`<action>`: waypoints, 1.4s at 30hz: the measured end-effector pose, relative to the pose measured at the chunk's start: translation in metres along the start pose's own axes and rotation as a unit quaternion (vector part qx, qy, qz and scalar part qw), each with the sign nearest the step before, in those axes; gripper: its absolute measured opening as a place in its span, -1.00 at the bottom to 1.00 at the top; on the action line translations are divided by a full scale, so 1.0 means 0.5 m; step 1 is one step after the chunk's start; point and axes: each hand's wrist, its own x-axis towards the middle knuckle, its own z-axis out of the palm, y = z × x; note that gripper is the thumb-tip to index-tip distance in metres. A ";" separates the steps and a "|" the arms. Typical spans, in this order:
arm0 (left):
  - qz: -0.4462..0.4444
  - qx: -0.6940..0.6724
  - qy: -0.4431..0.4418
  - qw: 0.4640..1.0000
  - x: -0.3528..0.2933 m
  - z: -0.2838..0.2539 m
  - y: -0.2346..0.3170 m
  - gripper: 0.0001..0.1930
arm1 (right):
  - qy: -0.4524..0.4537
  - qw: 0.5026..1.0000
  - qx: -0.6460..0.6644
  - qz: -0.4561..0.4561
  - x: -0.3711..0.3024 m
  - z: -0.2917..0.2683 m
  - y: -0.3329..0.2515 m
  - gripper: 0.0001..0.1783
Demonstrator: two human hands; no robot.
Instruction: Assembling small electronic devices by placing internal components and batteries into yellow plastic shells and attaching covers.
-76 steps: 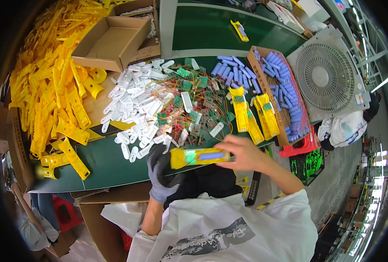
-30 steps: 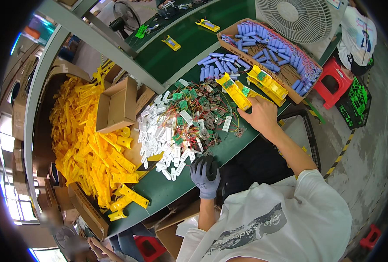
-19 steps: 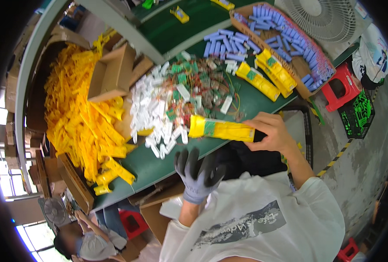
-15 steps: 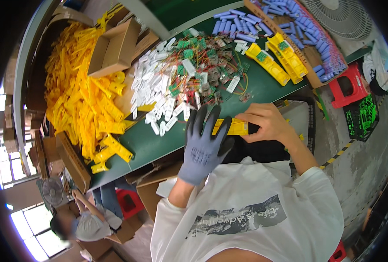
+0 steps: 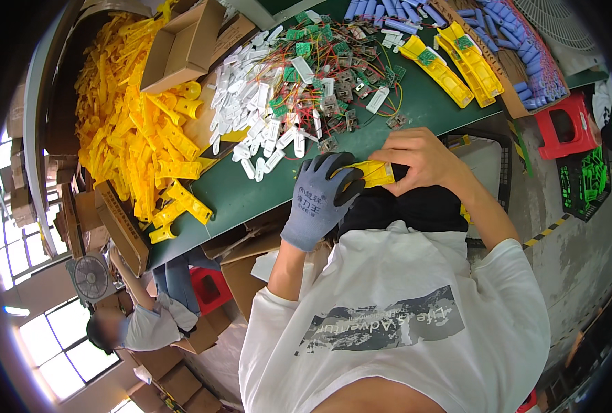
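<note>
Close in front of my body, at the near edge of the green table, is a yellow plastic housing (image 5: 379, 174). My left hand (image 5: 319, 198), in a grey-blue glove with black fingertips, curls its fingers around the left end. My bare right hand (image 5: 421, 160) grips the right end with thumb and fingers. Much of the housing is hidden by both hands. Just beyond them lies a heap of small green circuit boards (image 5: 344, 76) with red and yellow wires, mixed with white plastic pieces (image 5: 271, 131).
Yellow shells (image 5: 134, 138) pile up at left, beside an open cardboard box (image 5: 182, 48). Two yellow housings with green boards (image 5: 467, 65) lie at right, near a carton of blue cylindrical cells (image 5: 522, 62). A red stool (image 5: 564, 127) stands beyond. Another person (image 5: 158, 320) sits lower left.
The fingers of my left hand, stretched out before, have curled around the housing. My right hand keeps its grip on the other end. The whole view has shifted slightly.
</note>
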 end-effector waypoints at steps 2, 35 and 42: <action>0.008 0.001 0.016 1.000 0.002 -0.004 0.004 -0.78 | -0.001 1.000 0.004 0.005 -0.004 0.005 0.007 -0.55; -0.049 -0.090 0.205 0.973 0.004 0.080 -0.081 -0.76 | -0.131 0.855 -0.409 0.291 0.198 -0.158 0.257 -0.88; -0.048 -0.093 0.186 0.977 0.004 0.070 -0.085 -0.73 | 0.125 0.934 -0.172 0.285 0.169 -0.168 0.158 -0.87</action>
